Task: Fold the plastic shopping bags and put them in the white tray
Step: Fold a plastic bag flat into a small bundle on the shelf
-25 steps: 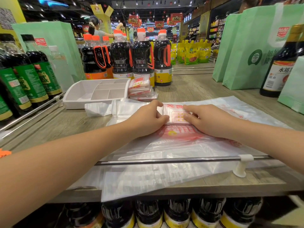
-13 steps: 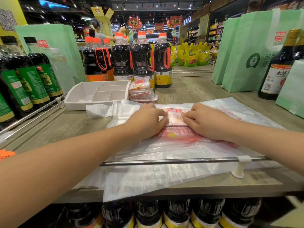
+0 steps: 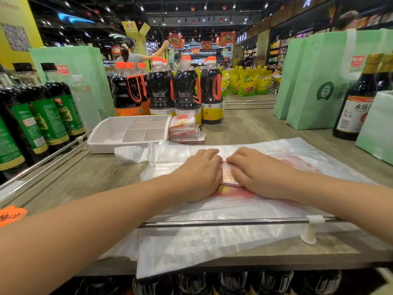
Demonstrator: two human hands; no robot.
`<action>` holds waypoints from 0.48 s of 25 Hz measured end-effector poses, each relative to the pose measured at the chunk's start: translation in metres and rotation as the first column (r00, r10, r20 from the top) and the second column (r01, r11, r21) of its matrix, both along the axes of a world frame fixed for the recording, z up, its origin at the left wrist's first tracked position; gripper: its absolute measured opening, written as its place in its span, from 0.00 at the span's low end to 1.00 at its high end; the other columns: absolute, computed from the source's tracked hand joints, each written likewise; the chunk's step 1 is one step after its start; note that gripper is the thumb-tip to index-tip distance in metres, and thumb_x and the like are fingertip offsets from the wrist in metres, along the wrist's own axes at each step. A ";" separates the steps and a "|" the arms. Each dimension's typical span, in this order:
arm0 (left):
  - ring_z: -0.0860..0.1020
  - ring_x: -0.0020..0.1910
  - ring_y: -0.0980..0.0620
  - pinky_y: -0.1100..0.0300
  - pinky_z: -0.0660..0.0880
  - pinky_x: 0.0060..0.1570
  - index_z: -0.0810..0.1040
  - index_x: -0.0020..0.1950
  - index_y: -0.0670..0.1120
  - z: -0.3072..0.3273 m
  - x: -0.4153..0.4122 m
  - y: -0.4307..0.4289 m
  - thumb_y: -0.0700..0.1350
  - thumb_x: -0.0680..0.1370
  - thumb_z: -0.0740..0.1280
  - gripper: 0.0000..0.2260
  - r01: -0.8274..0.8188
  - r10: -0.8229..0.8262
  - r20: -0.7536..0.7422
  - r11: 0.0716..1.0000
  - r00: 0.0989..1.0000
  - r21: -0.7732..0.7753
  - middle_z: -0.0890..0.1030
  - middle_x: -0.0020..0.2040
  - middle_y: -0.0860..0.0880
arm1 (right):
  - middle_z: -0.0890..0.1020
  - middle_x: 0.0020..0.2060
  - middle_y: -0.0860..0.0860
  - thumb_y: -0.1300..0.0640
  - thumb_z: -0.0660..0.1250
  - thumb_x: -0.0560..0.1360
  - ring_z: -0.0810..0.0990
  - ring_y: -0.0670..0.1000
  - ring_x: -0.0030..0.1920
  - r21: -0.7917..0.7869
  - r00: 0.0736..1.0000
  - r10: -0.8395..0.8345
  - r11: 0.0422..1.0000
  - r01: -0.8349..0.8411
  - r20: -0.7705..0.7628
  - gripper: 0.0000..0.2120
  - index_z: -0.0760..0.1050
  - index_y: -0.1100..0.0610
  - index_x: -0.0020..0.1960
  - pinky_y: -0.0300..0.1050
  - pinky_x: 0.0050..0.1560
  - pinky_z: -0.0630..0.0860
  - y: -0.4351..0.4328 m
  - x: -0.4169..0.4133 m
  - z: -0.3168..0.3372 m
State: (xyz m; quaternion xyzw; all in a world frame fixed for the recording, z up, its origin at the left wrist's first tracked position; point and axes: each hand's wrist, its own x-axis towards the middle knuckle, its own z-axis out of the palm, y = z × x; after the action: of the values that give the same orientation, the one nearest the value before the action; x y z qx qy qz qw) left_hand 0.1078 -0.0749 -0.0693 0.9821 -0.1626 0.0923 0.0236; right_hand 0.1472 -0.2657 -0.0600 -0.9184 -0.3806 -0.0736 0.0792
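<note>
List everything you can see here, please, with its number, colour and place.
white tray: one, divided, left rear
plastic bag: one, white with red print, partly folded, shelf middle
rail: one, metal, shelf front
flat bags: pile, translucent white, under the rail
folded bags: small stack, white-red, right of the tray
orange-capped bottles: several, dark, behind the tray
green-labelled bottles: at least three, dark, far left
gold-capped bottle: at least one, dark, right
tote bags: several, light green, both sides
left hand: on the plastic bag, fingers bent
right hand: on the plastic bag
</note>
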 end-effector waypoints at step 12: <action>0.42 0.80 0.53 0.48 0.41 0.78 0.41 0.82 0.52 0.002 -0.009 0.021 0.55 0.85 0.41 0.25 -0.057 0.069 -0.358 0.997 0.931 0.043 0.42 0.82 0.55 | 0.42 0.81 0.46 0.43 0.41 0.85 0.41 0.44 0.79 -0.318 0.959 -0.108 0.948 0.019 -0.263 0.29 0.41 0.52 0.82 0.42 0.78 0.40 -0.015 -0.011 0.007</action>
State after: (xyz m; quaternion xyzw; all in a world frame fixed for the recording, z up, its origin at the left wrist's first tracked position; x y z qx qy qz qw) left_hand 0.0989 -0.0534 -0.0671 0.9874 -0.1255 -0.0904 0.0345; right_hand 0.1365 -0.2812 -0.0525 -0.9324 -0.3424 0.1144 -0.0170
